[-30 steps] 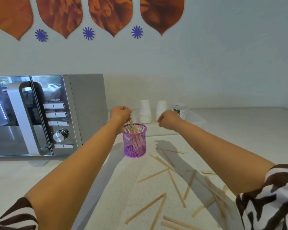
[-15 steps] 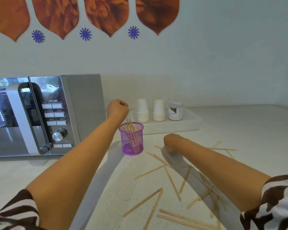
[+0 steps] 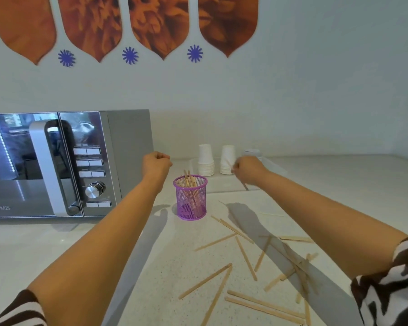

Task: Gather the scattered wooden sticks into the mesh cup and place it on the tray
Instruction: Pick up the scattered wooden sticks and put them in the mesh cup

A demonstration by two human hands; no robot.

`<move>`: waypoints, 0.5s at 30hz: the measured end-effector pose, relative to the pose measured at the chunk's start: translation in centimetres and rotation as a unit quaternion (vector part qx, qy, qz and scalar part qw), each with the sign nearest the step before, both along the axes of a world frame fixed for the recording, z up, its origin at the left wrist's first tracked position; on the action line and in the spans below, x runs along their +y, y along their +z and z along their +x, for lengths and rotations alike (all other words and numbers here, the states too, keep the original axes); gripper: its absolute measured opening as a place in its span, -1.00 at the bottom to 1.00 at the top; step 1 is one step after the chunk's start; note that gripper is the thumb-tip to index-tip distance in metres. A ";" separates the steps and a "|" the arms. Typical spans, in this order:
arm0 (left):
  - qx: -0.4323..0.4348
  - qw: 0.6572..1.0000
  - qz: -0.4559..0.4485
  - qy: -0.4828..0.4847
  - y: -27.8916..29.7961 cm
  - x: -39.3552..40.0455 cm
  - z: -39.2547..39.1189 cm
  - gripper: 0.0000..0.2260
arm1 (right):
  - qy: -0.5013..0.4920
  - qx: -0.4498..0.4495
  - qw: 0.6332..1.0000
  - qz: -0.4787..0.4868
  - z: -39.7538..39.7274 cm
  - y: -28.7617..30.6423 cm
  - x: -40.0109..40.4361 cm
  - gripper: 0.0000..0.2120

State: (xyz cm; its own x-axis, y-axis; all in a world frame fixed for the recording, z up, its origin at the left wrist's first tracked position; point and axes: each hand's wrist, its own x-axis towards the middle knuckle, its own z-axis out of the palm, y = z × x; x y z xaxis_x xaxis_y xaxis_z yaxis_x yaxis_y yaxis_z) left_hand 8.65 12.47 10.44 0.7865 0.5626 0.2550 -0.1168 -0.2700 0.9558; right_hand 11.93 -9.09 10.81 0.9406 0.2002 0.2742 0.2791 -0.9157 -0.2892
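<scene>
Wall (image 3: 316, 78) behind your counter: pale, with orange leaf-shaped decals (image 3: 160, 22) and small purple flower stickers (image 3: 130, 55) along the top. Counter (image 3: 57, 250): light speckled stone, running back to the wall and off to your right into a corner.

Microwave (image 3: 64, 163): silver, mirrored door, fills the back left; its right side stands just beyond your left hand and closes that side. The counter to the right of the tray lies open.

Tray (image 3: 224, 184): white, low, at the back behind the mesh cup. On it are two stacks of white paper cups (image 3: 205, 160) and a small white container (image 3: 252, 152), partly hidden by your right hand. The tray's front portion is bare.

Mesh cup (image 3: 190, 197): purple, upright on the counter just in front of the tray, not on it, several sticks standing inside.

Wooden sticks (image 3: 245, 257): many lie scattered over the counter in front of the cup and under your right forearm, some crossing each other.

Left hand (image 3: 156, 164): raised left of the cup, fingers curled into a fist, nothing visible in it.

Right hand (image 3: 246, 170): raised over the tray's front edge, right of the cup, pinching a stick (image 3: 243, 184) that slants down out of the fist.
</scene>
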 end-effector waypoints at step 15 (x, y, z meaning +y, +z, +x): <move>-0.019 0.996 0.084 0.033 -2.0 0.2 -1.2 -0.78 | 0.059 0.017 0.983 0.175 -0.5 1.0 6.9 -0.75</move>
State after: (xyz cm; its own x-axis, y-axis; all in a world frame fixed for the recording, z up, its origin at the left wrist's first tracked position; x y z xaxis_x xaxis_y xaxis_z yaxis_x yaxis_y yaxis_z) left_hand 7.49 12.68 8.43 0.7370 0.5596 0.3789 -0.1294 -0.4335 0.8918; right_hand 11.45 -2.18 11.80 0.9264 0.2064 0.3149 0.3617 -0.7204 -0.5917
